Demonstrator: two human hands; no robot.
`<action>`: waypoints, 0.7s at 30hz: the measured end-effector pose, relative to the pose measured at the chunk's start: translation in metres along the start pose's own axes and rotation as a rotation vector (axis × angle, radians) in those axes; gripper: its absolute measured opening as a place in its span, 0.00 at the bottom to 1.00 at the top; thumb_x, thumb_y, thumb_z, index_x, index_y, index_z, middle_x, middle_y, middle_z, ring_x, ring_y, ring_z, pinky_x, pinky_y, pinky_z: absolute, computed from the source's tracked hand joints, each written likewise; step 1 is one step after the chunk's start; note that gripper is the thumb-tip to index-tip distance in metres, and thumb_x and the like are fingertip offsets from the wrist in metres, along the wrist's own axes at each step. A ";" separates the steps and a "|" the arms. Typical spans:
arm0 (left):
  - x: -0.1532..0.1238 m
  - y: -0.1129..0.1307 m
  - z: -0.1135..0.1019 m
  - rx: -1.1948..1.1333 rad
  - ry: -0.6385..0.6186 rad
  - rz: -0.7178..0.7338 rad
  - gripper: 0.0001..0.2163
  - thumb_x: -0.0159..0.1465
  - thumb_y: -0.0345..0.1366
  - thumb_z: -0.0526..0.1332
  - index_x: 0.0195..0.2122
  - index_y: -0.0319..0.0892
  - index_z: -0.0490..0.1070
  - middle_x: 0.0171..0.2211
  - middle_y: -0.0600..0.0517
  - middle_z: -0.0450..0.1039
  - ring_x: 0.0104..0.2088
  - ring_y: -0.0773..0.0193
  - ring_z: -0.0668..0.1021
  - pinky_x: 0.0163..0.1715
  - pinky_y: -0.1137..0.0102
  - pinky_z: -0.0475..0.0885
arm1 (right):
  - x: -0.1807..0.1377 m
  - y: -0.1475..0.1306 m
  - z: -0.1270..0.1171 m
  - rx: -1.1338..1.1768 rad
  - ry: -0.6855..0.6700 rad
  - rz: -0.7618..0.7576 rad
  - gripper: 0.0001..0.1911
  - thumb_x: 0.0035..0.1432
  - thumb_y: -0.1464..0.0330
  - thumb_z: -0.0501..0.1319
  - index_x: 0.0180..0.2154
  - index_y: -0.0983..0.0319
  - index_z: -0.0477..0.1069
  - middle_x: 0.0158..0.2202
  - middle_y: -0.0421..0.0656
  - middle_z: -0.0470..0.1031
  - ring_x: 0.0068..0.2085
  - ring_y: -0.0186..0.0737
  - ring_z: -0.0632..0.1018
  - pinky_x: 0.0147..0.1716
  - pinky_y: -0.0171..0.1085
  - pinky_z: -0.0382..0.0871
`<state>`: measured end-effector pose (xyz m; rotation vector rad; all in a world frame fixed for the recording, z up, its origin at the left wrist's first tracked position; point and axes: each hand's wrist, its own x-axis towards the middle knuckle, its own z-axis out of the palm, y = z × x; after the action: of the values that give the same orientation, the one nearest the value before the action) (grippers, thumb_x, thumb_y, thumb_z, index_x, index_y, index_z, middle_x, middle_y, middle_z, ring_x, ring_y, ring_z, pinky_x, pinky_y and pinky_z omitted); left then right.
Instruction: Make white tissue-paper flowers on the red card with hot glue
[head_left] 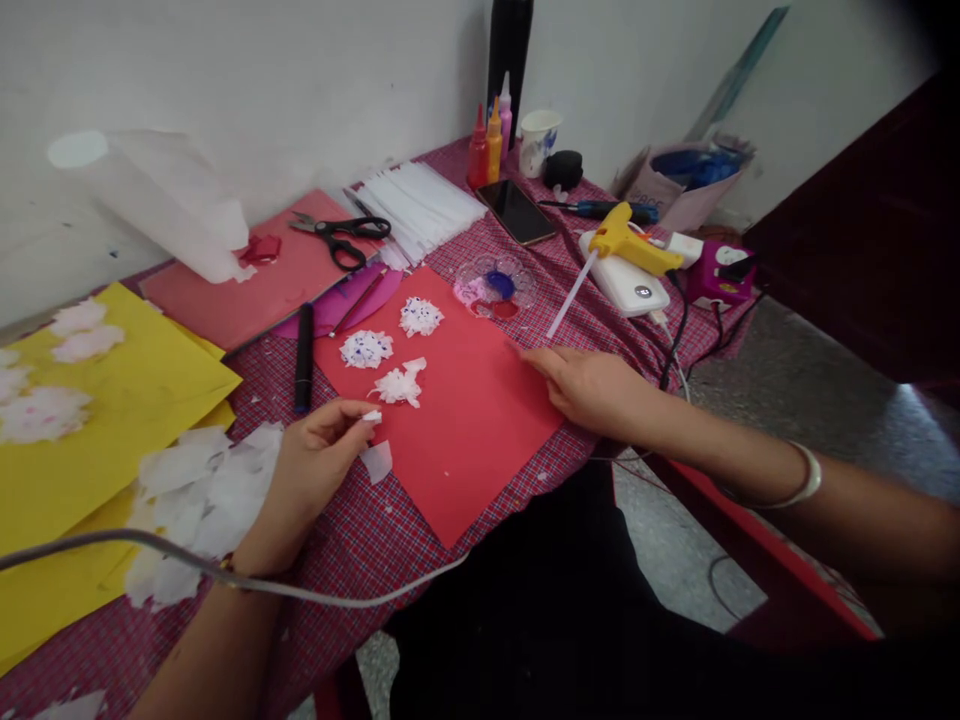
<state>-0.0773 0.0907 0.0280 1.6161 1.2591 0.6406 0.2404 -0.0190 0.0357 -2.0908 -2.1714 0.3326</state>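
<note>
My left hand point(315, 455) pinches a small white tissue piece point(373, 417) between thumb and fingers, just off the near left edge of a red paper sheet point(465, 420). Another white scrap point(377, 461) lies below that hand. Three white tissue flowers lie on the sheet: one speckled blue point(367, 349), one further back point(421, 316), one plain point(401, 384). My right hand point(589, 385) rests flat on the sheet's right edge, fingers stretched toward the paint palette point(495, 285), holding nothing.
A yellow glue gun point(630, 245) lies on a white power bank, with a phone point(517, 212), scissors point(341, 233), glue bottles point(491, 145) and a black marker point(304, 355) around. Yellow sheets point(112, 400) and a tissue pile point(195, 490) sit left. A grey cable point(225, 578) crosses my left wrist.
</note>
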 end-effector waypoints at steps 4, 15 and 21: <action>-0.004 0.006 0.002 -0.116 0.024 -0.042 0.08 0.57 0.41 0.67 0.26 0.43 0.73 0.22 0.56 0.70 0.24 0.68 0.70 0.26 0.73 0.67 | -0.009 -0.007 -0.008 0.501 -0.017 -0.043 0.17 0.57 0.73 0.54 0.44 0.60 0.77 0.42 0.47 0.82 0.41 0.45 0.82 0.41 0.43 0.76; -0.017 0.020 0.000 0.062 -0.054 0.038 0.14 0.61 0.46 0.61 0.23 0.44 0.68 0.20 0.55 0.67 0.22 0.66 0.69 0.24 0.69 0.64 | 0.047 -0.080 -0.007 1.782 -0.175 -0.237 0.13 0.51 0.65 0.72 0.37 0.60 0.72 0.34 0.39 0.80 0.36 0.34 0.82 0.40 0.35 0.77; -0.013 0.003 -0.001 0.887 0.097 0.562 0.10 0.69 0.36 0.55 0.34 0.43 0.75 0.32 0.49 0.74 0.35 0.57 0.77 0.35 0.64 0.70 | 0.085 -0.080 0.016 1.634 -0.065 -0.356 0.11 0.60 0.64 0.67 0.39 0.62 0.69 0.27 0.35 0.73 0.27 0.28 0.74 0.28 0.29 0.70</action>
<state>-0.0813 0.0784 0.0327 2.7599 1.2301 0.5128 0.1552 0.0625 0.0326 -0.7293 -1.2159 1.4379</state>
